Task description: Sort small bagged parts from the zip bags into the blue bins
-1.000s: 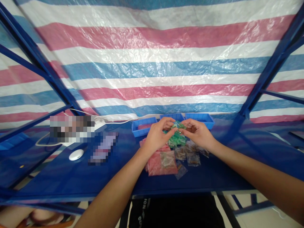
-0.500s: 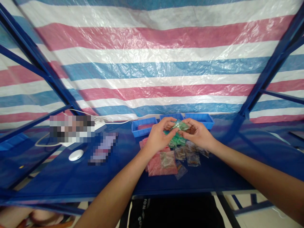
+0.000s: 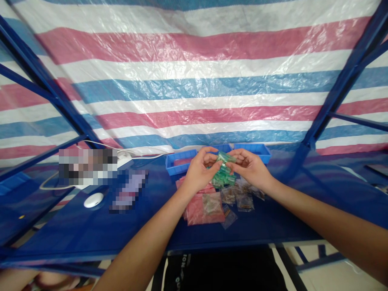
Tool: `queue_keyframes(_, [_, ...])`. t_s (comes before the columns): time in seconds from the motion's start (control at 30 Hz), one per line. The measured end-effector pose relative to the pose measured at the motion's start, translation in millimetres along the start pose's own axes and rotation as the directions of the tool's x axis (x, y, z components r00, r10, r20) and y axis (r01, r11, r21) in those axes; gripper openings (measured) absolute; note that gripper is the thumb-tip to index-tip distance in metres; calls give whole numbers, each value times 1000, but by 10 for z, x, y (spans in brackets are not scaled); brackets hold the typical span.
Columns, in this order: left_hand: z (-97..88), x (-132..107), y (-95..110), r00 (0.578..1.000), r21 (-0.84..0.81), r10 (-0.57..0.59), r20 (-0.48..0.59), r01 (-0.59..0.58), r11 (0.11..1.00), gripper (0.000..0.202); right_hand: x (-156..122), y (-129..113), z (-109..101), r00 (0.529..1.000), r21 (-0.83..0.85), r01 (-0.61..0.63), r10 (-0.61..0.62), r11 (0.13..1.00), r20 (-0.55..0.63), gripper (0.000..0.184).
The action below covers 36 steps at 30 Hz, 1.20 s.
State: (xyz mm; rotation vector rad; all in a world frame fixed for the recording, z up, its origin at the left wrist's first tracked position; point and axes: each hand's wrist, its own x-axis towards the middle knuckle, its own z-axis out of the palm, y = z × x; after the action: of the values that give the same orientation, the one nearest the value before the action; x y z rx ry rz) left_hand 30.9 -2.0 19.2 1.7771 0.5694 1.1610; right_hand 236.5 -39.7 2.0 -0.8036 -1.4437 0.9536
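Observation:
Between my left hand point(image 3: 202, 169) and my right hand point(image 3: 249, 166) is a small green plastic packet point(image 3: 226, 157), pinched by the fingers of both. What the packet contains is too small to tell. Right below it lies a pile of similar green packets point(image 3: 223, 178) on the blue table. Pink plastic bags point(image 3: 197, 210) are stacked under my left wrist, with a clear bag point(image 3: 212, 203) on top. Several small clear bags point(image 3: 245, 202) with brownish metal-looking pieces lie below my right hand.
Three blue bins stand along the back: a left bin point(image 3: 180, 163) with something pink inside, a middle bin point(image 3: 222, 148) partly behind my hands, and a right bin point(image 3: 256, 151). A white round object point(image 3: 93, 200) and cables sit at the left. Blue metal posts point(image 3: 336, 93) frame the table point(image 3: 127, 230).
My hands have turned the green packet a little, and their fingertips sit closer together. The whole view has shifted slightly.

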Motion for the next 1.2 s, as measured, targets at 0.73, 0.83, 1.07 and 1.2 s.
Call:
queue_keyframes(0.73, [-28, -70, 105, 979, 521, 192, 69, -199, 830, 43, 0, 136, -59, 999, -81, 44, -45, 996, -10, 30])
queue_keyframes(0.83, [-52, -86, 114, 958, 627, 244, 152, -285, 725, 34, -1, 174, -82, 996, -139, 83, -85, 987, -11, 27])
queue_keyframes(1.07, [-107, -72, 155, 930, 665, 261, 257, -366, 650, 21, -6, 152, -64, 986, -238, 163, -167, 957, 3, 19])
queue_keyframes(1.2, [-114, -71, 165, 930, 609, 282, 237, -369, 702, 24, -1, 98, -78, 971, -326, 238, -235, 915, 51, 8])
